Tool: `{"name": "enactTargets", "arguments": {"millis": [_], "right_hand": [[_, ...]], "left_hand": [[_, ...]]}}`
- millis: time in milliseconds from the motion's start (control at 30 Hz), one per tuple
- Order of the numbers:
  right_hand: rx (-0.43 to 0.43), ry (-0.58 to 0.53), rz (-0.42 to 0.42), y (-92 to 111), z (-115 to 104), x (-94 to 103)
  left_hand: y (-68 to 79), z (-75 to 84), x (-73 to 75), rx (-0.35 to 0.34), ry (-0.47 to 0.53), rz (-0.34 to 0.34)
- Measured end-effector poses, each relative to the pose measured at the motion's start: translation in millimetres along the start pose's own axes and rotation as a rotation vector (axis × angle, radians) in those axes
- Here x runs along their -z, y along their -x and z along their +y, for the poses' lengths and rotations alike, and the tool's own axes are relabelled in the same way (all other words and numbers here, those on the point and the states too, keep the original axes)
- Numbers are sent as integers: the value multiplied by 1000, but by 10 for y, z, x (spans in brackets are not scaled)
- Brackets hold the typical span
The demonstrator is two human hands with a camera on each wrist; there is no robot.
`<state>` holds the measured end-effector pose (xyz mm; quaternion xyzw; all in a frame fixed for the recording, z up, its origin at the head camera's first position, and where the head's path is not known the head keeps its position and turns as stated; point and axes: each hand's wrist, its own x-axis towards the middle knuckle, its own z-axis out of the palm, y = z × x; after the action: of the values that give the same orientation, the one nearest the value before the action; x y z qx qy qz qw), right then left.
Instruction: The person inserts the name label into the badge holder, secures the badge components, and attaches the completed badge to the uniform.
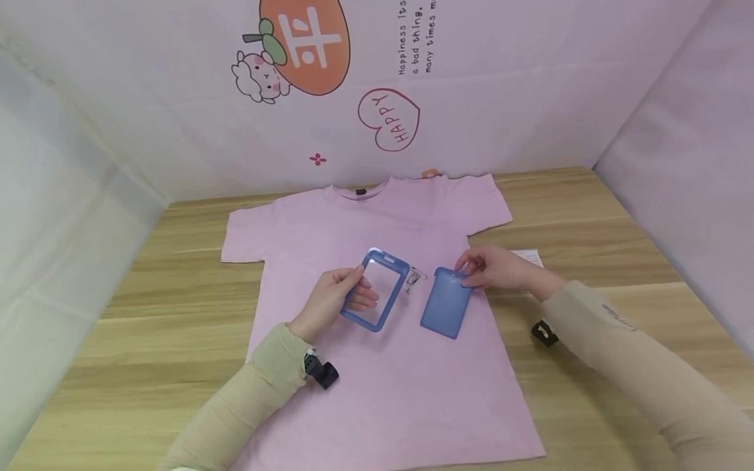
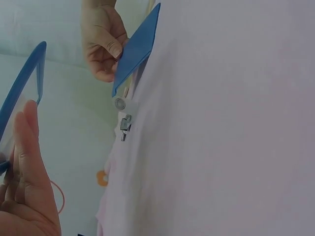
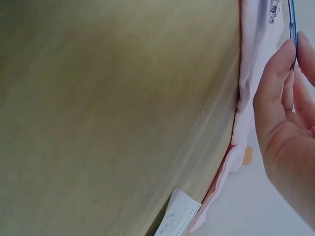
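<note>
My left hand (image 1: 330, 297) holds a blue badge-holder frame (image 1: 393, 299) with a clear window, thumb at its left edge and fingers showing through from behind. By its slotted top end, my right hand (image 1: 493, 267) pinches a flat blue badge-holder back panel (image 1: 446, 307). The two pieces are apart, both above the pink T-shirt (image 1: 365, 226). Between them a small metal clip with a clear strap (image 1: 413, 279) lies on the shirt. In the left wrist view the panel (image 2: 137, 49) is tilted, and the clip's metal part (image 2: 125, 125) shows below it.
The T-shirt is spread flat on a wooden table (image 1: 159, 288), collar toward the back wall. A printed white paper (image 1: 527, 256) lies on the right, partly hidden by my right wrist. Printed white cloth (image 1: 501, 78) hangs behind, and pale cloth walls stand at both sides.
</note>
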<state>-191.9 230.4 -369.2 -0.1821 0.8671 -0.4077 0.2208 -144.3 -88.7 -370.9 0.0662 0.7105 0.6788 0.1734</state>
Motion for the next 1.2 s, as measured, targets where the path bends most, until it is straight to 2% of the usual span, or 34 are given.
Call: {"name": "enactTargets", "arguments": {"millis": [367, 667, 1200], "right_hand": [[7, 81, 15, -45, -3, -15], [17, 88, 4, -36, -13, 1], [44, 149, 42, 23, -66, 96]], "left_hand": [[-16, -5, -15, -5, -1, -13], [-15, -11, -26, -1, -7, -9], [-2, 12, -44, 2, 1, 2]]}}
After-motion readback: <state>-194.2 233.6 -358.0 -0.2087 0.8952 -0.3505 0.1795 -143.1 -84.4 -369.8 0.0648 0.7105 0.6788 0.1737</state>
